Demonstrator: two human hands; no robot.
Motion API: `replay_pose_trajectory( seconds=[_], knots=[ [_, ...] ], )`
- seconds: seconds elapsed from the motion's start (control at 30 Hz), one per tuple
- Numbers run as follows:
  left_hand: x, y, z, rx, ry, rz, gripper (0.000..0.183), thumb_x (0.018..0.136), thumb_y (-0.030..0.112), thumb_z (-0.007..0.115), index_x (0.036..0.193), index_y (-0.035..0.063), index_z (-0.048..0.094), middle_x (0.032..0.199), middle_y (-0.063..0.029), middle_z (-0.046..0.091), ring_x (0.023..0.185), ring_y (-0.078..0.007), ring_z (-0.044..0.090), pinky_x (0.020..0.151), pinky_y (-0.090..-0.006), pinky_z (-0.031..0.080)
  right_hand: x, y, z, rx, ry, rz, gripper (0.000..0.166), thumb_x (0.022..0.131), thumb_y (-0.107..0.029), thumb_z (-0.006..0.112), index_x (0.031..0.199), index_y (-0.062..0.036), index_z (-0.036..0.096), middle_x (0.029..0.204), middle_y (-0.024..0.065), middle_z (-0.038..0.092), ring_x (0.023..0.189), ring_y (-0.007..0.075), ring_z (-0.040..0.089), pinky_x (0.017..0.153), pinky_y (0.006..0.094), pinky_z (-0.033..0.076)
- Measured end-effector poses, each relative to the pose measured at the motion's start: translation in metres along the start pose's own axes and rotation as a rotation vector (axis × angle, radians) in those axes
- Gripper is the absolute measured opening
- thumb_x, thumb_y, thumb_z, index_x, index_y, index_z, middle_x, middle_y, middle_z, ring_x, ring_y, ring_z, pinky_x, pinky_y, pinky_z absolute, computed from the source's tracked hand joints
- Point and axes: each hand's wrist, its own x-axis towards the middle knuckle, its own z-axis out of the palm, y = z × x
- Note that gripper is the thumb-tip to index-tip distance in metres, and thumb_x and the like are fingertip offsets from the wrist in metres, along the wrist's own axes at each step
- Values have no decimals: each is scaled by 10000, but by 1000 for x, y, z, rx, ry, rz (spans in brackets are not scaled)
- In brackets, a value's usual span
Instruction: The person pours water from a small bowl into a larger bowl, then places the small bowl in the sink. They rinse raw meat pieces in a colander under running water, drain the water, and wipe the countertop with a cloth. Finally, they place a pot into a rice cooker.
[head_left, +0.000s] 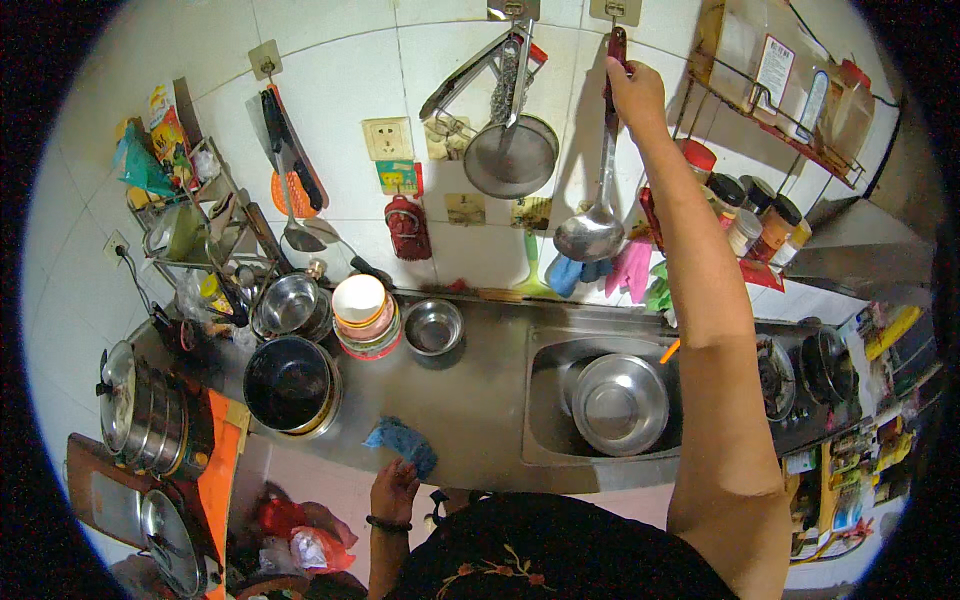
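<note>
My right hand reaches high on the tiled wall, its fingers closed on the dark red handle of a metal ladle. The ladle hangs down flat by the wall, its handle end just under a hook; whether it sits on the hook I cannot tell. Low at the counter's front edge, my left hand holds a blue cloth, which spreads onto the steel counter. To the right, a steel basin rests in the sink.
A round strainer and tongs hang left of the ladle. Stacked bowls, a small steel bowl and a black pot stand on the counter's left. Spice jars sit on a wall rack beside my right forearm. A gas burner is far right.
</note>
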Motion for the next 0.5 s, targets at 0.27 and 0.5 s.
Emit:
replay_pose_trajectory(
  seconds=[0.27,0.5],
  knots=[
    [3,3,28,248,-98,103,199,846,205,561,968,51,534,827,-67,589,780,-175,561,705,-280,478,32,71,11,-259,-119,-167,448,851,-401,477,1064,-19,571,979,159,610,867,274,600,800,357,445],
    [22,-19,-15,2,68,-6,203,861,208,534,985,48,526,877,-106,605,752,-192,574,659,-308,494,20,93,15,92,-198,100,496,835,-465,512,1066,-35,596,918,63,625,781,144,576,689,261,463]
  ],
)
